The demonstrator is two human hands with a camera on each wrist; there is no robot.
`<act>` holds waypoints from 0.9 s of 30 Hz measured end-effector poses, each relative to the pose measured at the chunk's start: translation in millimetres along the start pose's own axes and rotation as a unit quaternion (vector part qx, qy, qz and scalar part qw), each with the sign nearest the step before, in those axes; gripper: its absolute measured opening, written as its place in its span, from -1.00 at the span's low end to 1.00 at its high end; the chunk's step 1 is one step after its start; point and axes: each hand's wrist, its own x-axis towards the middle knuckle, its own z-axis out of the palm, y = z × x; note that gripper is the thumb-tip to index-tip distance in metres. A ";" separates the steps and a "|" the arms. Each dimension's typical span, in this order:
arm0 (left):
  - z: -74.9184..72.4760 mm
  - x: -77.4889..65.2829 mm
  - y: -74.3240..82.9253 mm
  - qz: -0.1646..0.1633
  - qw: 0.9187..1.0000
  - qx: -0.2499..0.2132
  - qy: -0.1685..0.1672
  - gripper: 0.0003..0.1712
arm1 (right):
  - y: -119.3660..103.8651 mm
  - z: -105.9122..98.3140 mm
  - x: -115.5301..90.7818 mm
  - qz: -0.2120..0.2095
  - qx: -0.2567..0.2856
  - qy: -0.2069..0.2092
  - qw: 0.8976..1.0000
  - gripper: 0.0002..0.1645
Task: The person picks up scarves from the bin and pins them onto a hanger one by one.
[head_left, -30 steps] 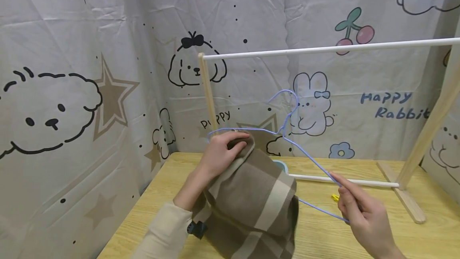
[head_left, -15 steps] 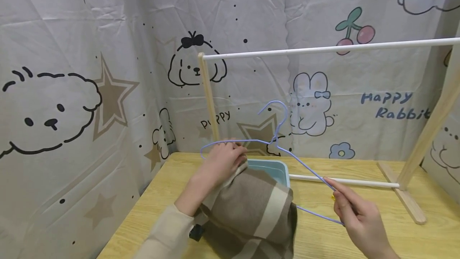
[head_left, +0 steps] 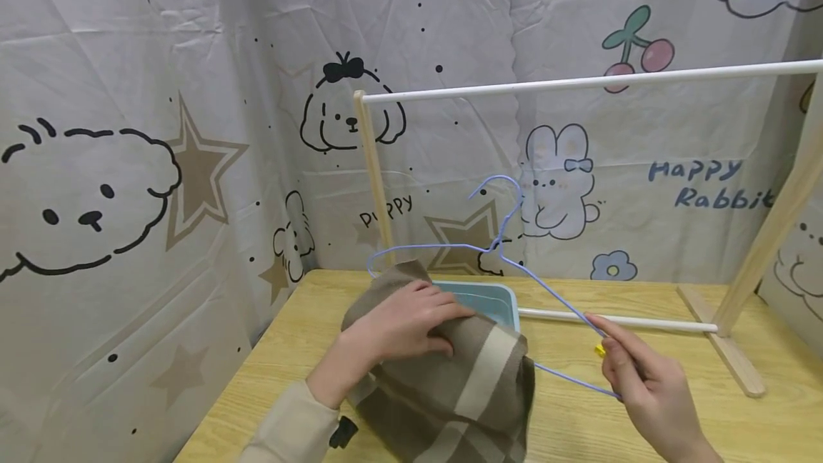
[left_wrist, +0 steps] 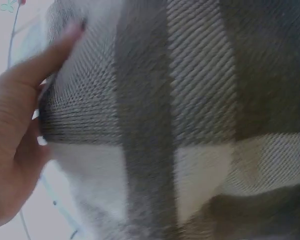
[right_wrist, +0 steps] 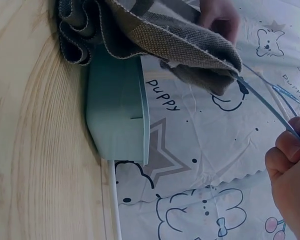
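Observation:
A violet-blue wire hanger (head_left: 429, 246) is tilted above the table, its hook upward. My right hand (head_left: 649, 384) pinches its right end between thumb and fingers. Over the hanger's lower bar drapes a brown and cream plaid cloth (head_left: 491, 370), which hides part of the bar. My left hand (head_left: 401, 324) rests on top of the cloth, thumb and fingers apart, and the left wrist view shows them against the fabric (left_wrist: 145, 100). In the right wrist view the bar (right_wrist: 265, 102) runs from the cloth's fold to my right hand (right_wrist: 292, 160).
Behind the cloth stands a light blue plastic bin (head_left: 508, 299). A rack with a white top rail (head_left: 579, 84) and wooden posts spans the back. Something small and yellow (head_left: 600, 350) lies near my right hand. A black object (head_left: 343, 433) is by my left sleeve.
My left hand has let go of the cloth's upper edge and come down onto its top. The hanger has dipped, then risen slightly; more of the blue bin shows than a second ago.

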 end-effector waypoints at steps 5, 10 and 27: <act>-1.4 -0.8 -7.3 0.007 0.994 -0.044 0.095 -0.76 | -0.2 0.4 -0.2 -0.015 0.019 -0.010 1.000 -0.59; -16.1 7.5 -7.6 -0.050 0.981 -0.023 0.185 -0.81 | -14.6 8.1 5.5 -0.050 0.036 -0.022 0.998 -0.66; -21.2 9.3 4.7 0.011 0.999 0.024 0.018 -0.48 | -16.9 6.9 15.8 -0.001 0.008 0.052 0.999 -0.62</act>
